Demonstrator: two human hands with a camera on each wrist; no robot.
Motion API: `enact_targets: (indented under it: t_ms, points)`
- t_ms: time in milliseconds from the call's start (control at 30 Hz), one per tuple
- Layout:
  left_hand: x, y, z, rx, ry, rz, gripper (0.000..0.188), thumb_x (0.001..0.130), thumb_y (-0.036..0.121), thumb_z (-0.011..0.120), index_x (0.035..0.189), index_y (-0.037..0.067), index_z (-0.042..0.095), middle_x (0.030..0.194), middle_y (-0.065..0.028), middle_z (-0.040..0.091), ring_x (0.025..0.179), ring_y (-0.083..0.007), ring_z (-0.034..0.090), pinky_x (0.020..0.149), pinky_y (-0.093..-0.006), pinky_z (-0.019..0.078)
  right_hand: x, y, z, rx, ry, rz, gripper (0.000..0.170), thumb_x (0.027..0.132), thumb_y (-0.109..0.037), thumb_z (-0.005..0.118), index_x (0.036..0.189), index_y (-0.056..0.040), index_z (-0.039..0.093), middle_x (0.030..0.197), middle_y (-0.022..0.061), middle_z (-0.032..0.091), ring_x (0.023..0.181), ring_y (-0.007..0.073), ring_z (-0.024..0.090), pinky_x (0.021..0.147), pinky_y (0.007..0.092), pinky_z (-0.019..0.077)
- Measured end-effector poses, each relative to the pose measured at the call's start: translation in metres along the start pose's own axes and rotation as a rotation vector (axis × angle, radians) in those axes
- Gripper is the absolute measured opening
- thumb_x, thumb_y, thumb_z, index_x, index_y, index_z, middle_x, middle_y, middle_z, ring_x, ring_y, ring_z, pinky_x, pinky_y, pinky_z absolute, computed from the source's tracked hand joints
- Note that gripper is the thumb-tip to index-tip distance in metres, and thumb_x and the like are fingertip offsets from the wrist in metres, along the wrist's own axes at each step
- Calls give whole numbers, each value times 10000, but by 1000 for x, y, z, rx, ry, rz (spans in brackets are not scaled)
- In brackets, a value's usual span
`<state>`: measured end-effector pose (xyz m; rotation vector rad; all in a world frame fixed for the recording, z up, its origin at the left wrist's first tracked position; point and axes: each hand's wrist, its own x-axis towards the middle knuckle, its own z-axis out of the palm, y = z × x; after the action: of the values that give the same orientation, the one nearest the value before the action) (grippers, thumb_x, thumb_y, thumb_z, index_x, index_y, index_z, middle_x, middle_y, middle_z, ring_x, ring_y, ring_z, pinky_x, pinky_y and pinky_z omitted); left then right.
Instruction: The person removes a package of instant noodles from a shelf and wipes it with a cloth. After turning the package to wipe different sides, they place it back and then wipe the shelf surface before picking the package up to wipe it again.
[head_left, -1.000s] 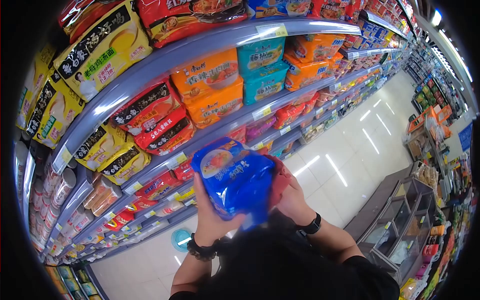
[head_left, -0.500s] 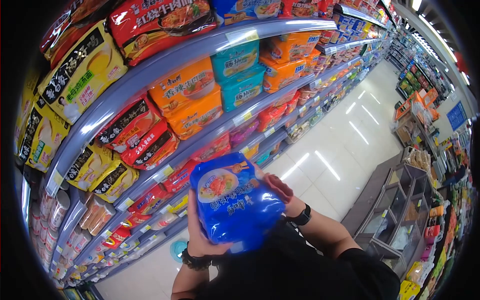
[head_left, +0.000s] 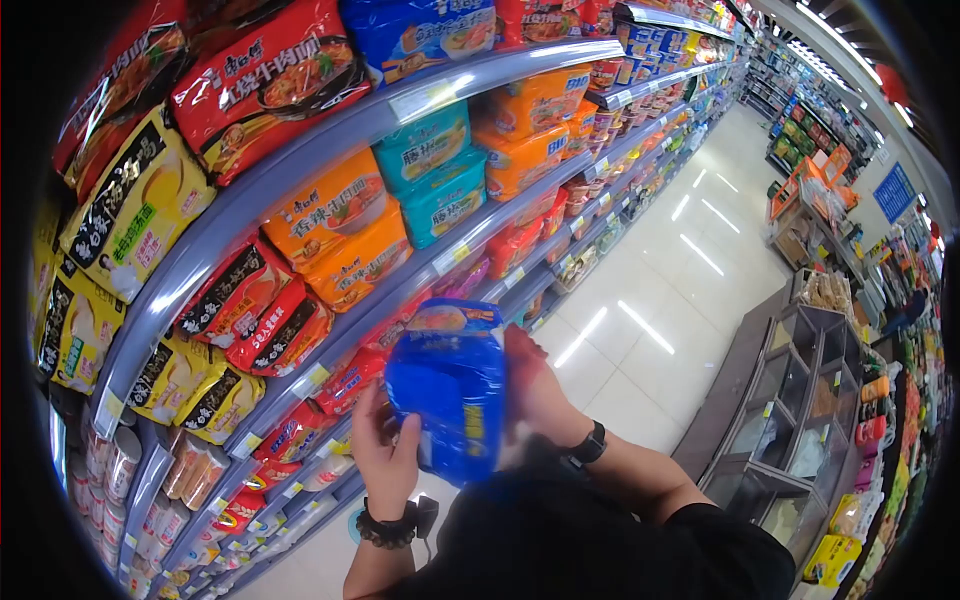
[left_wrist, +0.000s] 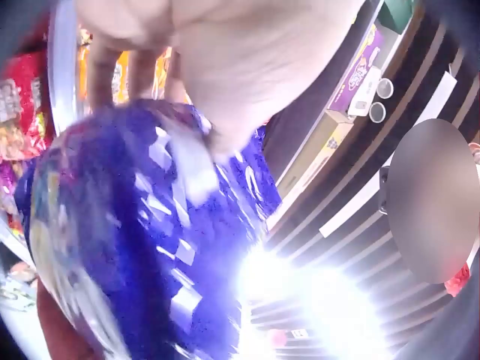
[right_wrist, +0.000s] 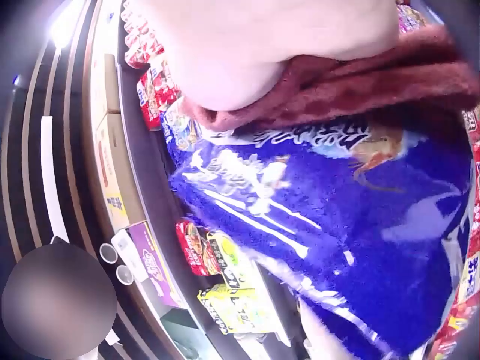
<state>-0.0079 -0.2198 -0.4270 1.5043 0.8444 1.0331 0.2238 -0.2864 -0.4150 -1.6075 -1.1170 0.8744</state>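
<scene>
A blue packet [head_left: 445, 400] is held up in mid-air in front of the stocked shelves [head_left: 290, 150], between the person's two hands. The packet's left edge is gripped by the left hand [head_left: 388, 455], which is partly closed, with the thumb laid over the near face and the fingers bent at the far side. A dark red cloth [head_left: 525, 360] is clasped by the right hand [head_left: 548, 402] and pressed against the packet's right edge; the fingertips there are blurred and hidden, so how far they are curled cannot be told.

The packet's far edge is seen against the lower shelf fronts; whether any gap is left between them cannot be judged. Orange packets [head_left: 340, 230] are stacked beyond the packet, up and to its left, with teal packets [head_left: 428, 165] above it. Just below the packet's near edge, the black shirt [head_left: 620, 540] is seen. Open room is given to the packet's right by the tiled floor [head_left: 645, 330], bounded farther right by a grey display case [head_left: 715, 390].
</scene>
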Motion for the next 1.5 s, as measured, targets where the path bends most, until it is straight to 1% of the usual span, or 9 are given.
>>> enact_targets:
  t_ms: [33,100,233,333,433,667,967,1167,1500]
  points:
    - [-1,-2,6,-21,28,-63,820,870,133,799,1546,-27,364,1416,-195,523,1238,-235,566,1007,-389,512,-1,-18,-6,-444,-36,52,1071,586,-138,969,1473,43,397,1399,246,557,1380,404,487,1134,422,427]
    - [2,-6,13,75,-69,39,902,858,124,786,1585,-35,276,1415,-246,517,1277,-321,555,1088,-426,452,11,18,15,-137,76,56,1206,363,-90,994,1417,58,428,1339,262,559,1347,431,493,1114,410,446]
    - [-7,19,27,558,-162,57,1367,622,329,935,1623,-10,69,1549,-331,292,1397,-482,412,1134,-523,403,-1,25,24,-459,75,103,1095,373,-79,974,1345,78,494,1317,267,564,1323,439,506,1101,401,458]
    - [-8,23,34,632,-115,41,1380,607,337,940,1622,-9,71,1541,-336,299,1393,-492,413,1142,-524,396,-6,40,27,-334,154,-12,504,792,-55,661,1268,40,526,1155,237,625,1074,392,627,902,410,531]
    - [-5,18,30,544,-104,66,1366,615,328,941,1622,-10,80,1542,-321,309,1400,-468,413,1150,-507,392,1,68,25,-456,208,-176,394,888,-98,696,1231,53,575,1244,231,617,1150,345,630,982,412,507]
    - [-1,-13,6,-337,-141,-199,1089,789,202,851,1628,59,172,1483,-148,482,1298,-250,551,1061,-394,492,12,33,-12,1421,80,-153,318,1045,-135,551,1328,-2,495,1365,168,608,1174,226,608,1049,352,469]
    - [0,-22,39,-637,-153,-378,733,876,182,742,1502,53,384,1323,-118,611,1160,-250,641,963,-390,553,9,35,-42,590,-128,-140,636,1109,-245,461,1635,-29,177,1527,137,457,1390,206,425,1184,365,315]
    - [9,-19,74,-799,42,-477,624,921,332,660,1439,47,462,1273,-135,631,1073,-280,670,913,-398,576,7,49,-86,368,-353,-224,585,1111,-247,430,1614,-12,247,1584,132,379,1463,209,352,1204,380,284]
    - [52,3,190,-887,103,-254,826,942,656,499,1534,85,430,1499,-150,529,1325,-331,556,1112,-501,455,40,73,-144,596,50,-204,592,1090,-409,512,1537,-41,391,1510,123,495,1245,203,568,1006,339,480]
